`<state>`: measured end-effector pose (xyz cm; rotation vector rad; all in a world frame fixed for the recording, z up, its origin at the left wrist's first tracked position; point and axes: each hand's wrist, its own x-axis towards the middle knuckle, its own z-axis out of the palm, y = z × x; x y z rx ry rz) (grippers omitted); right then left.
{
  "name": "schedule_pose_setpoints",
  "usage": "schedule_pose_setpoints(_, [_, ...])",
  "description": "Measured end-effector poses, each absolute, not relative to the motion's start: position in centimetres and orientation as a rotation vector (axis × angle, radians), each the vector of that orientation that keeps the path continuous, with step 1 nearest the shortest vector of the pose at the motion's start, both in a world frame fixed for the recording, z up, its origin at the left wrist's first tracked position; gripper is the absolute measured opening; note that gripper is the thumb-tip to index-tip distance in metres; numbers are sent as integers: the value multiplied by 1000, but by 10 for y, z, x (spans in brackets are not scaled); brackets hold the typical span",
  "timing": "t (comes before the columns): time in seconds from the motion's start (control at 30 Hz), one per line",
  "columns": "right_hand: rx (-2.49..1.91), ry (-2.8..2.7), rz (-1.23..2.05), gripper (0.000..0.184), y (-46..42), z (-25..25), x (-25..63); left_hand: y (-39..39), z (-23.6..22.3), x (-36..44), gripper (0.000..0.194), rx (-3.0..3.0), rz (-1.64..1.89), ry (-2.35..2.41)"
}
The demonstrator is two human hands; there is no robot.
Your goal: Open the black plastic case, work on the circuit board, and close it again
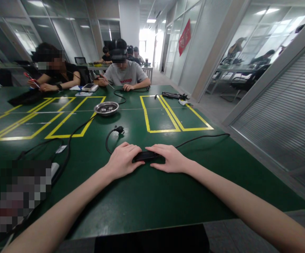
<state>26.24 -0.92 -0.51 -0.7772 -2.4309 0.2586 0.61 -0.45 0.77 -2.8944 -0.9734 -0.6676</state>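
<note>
A flat black device (145, 156) lies on the green table (152, 196) in front of me. My left hand (123, 160) rests on its left end, fingers curled over it. My right hand (168, 159) covers its right end, fingers lying flat across the top. A black cable (202, 137) runs from the device toward the right. Another black cable ending in a plug (118, 129) curls just beyond my left hand.
A metal bowl (106, 108) with small parts stands further back. Yellow tape rectangles (165, 117) mark the table. A black tool (173, 95) lies at the far right. Two people sit working across the table. Cables and a power strip (54, 168) lie left.
</note>
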Motion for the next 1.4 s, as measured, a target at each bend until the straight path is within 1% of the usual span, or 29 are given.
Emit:
schedule_pose_setpoints(0.07, [-815,-2395,294,30,-11,-6,260,-4,8,7,23,-2873,-646,-934])
schedule_pose_setpoints(0.13, [-825,-2368,288,22,-13,-6,258,-4,7,7,25,-2854,-652,-953])
schedule_pose_setpoints(0.27, [-838,-2330,224,22,-15,-3,257,-5,7,6,27,-2872,-739,-1018])
schedule_pose_setpoints(0.4, [-792,-2371,295,26,-13,-2,259,-6,6,5,24,-2907,-740,-1048])
schedule_pose_setpoints(0.57, [-797,-2358,270,22,-11,-3,259,-6,3,5,31,-2925,-840,-1136])
schedule_pose_setpoints(0.67, [-782,-2382,216,26,-11,-3,260,-7,4,4,30,-2928,-837,-1167])
schedule_pose_setpoints(0.83, [-639,-2617,46,54,-11,0,260,-9,6,6,31,-2959,-804,-1209])
schedule_pose_setpoints(0.93, [-678,-2710,-88,52,-13,-1,257,-9,4,8,30,-2975,-817,-1255])
schedule_pose_setpoints(1.0, [-734,-2704,-92,50,-12,-4,257,-8,3,7,30,-2958,-875,-1210])
schedule_pose_setpoints(1.1, [-905,-2554,48,51,-2,-11,264,-6,4,4,42,-2873,-1021,-1104])
schedule_pose_setpoints(1.17, [-1038,-2350,189,53,12,-17,274,-5,5,3,44,-2837,-1075,-1069])
schedule_pose_setpoints(1.3, [-1206,-1881,328,52,48,-24,304,-4,5,3,39,-2934,-1017,-1018])
schedule_pose_setpoints(1.4, [-1350,-1537,257,57,68,-23,330,-3,2,4,34,-3048,-905,-1015])
